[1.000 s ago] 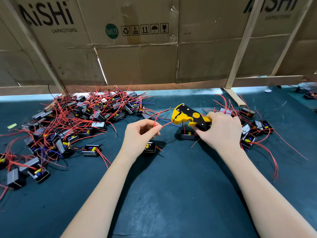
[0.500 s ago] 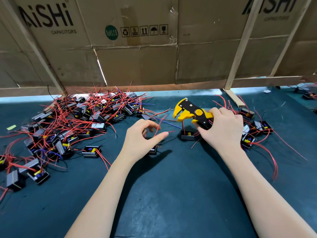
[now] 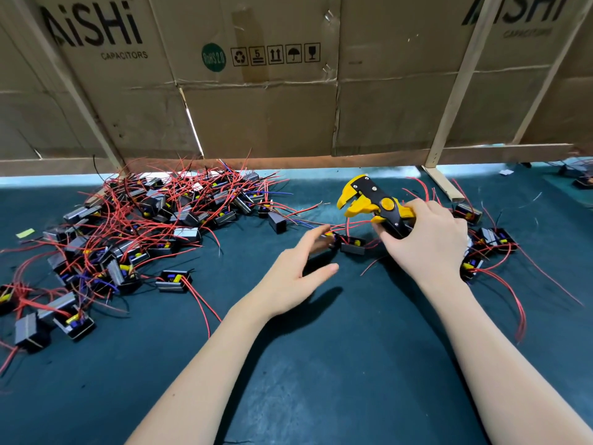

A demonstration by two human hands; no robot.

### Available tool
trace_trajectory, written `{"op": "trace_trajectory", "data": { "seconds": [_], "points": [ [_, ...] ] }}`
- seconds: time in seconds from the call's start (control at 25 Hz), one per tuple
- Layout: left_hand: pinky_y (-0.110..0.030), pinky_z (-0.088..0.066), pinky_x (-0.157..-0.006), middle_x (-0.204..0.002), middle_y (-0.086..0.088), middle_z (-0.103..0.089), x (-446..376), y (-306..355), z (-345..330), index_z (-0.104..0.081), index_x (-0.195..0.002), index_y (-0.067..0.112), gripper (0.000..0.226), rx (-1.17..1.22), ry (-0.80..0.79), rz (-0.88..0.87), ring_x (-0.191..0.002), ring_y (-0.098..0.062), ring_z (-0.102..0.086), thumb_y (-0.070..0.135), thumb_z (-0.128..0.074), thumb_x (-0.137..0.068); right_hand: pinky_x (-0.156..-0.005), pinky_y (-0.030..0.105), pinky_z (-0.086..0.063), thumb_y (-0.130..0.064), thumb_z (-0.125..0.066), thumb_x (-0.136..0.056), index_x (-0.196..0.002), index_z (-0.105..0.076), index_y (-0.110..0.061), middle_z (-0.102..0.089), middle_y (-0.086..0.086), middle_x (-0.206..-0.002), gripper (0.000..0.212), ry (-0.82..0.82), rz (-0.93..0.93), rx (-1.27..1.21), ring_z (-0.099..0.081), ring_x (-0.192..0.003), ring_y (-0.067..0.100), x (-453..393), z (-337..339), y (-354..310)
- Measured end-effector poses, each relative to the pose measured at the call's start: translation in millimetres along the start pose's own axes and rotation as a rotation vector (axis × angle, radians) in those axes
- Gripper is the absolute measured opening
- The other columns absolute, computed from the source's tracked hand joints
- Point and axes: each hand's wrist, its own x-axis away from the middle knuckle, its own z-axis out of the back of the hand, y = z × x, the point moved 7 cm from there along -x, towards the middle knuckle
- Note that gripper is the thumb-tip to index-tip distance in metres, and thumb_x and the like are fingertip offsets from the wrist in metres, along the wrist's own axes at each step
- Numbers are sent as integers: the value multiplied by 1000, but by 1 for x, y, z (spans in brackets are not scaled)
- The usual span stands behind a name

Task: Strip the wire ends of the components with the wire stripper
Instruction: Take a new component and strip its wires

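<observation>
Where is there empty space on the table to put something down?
The dark green table mat is bare between the two forearms and near the front edge. The far left is crowded with a pile of black components with red wires; a smaller wired cluster fills the right.

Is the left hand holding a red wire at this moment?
No, the left hand is open with straight fingers and holds nothing, while the right hand grips the yellow and black plastic wire stripper.
</observation>
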Motion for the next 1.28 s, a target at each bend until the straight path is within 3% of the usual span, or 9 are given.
{"op": "trace_trajectory", "data": {
  "seconds": [0.16, 0.28, 0.44, 0.76, 0.96, 1.04, 1.12, 1.2, 1.28],
  "points": [
    [-39, -42, -103, -119, -2, -67, 7, -5, 67, -61, -124, 10, 36, -188, 560, -15, -111, -20, -61, 5, -64, -89, -80, 39, -33, -58, -71, -74, -96, -65, -15, -64, 5, -92, 48, 12, -5, -34, -58, -94, 32, 0, 2, 0],
    [-44, -43, -92, -109, -9, -70, 32, -30, 121, -67, -109, 9, 29, -543, 851, 238, -104, -35, -58, 0, -57, -84, -79, 39, -33, -59, -71, -74, -94, -64, -15, -64, 5, -90, 48, 21, -6, -49, -59, -93, 32, 0, 3, -1],
    [-47, -39, -89, -124, -19, -59, 45, -69, 143, -59, -122, 6, 40, -756, 749, 606, -115, -40, -46, -5, -52, -84, -78, 39, -33, -59, -70, -75, -93, -64, -15, -64, 5, -89, 48, 19, 19, -37, -59, -92, 32, 1, 1, -3],
    [-50, -40, -90, -128, -20, -49, 52, -82, 154, -57, -121, 4, 46, -834, 721, 735, -117, -42, -46, 1, -72, -78, -75, 37, -32, -59, -70, -74, -90, -63, -15, -63, 5, -86, 47, 24, 37, -33, -59, -89, 32, 1, 0, -2],
    [-48, -39, -87, -114, -19, -57, 57, -76, 156, -68, -103, 8, 23, -750, 853, 633, -112, -41, -46, 3, -71, -81, -75, 38, -32, -61, -70, -73, -91, -63, -16, -62, 4, -87, 49, 27, 31, -32, -58, -89, 32, 0, 1, -1],
    [-45, -37, -85, -109, -17, -62, 54, -59, 154, -68, -102, 9, 21, -734, 934, 446, -107, -39, -48, 11, -73, -82, -75, 38, -31, -61, -70, -73, -91, -63, -16, -62, 4, -86, 49, 34, 30, -35, -58, -89, 32, 0, 2, -1],
    [-40, -38, -85, -103, -11, -65, 47, -30, 144, -67, -101, 9, 21, -661, 984, 119, -100, -34, -51, 11, -73, -81, -75, 38, -31, -60, -70, -73, -91, -63, -15, -62, 4, -86, 49, 38, 30, -39, -58, -89, 32, 0, 2, -1],
    [-36, -40, -84, -100, -6, -65, 34, -6, 118, -65, -101, 10, 24, -590, 842, -137, -95, -29, -53, 8, -74, -79, -76, 38, -31, -58, -71, -73, -93, -64, -15, -62, 4, -87, 48, 39, 33, -44, -58, -89, 32, 0, 3, -2],
    [-37, -45, -83, -99, -3, -62, 15, 1, 80, -63, -99, 11, 27, -564, 531, -179, -95, -27, -56, 10, -77, -76, -77, 38, -32, -56, -72, -73, -94, -65, -15, -63, 4, -89, 47, 50, 43, -61, -58, -89, 32, 0, 3, -4]
  ]
}}
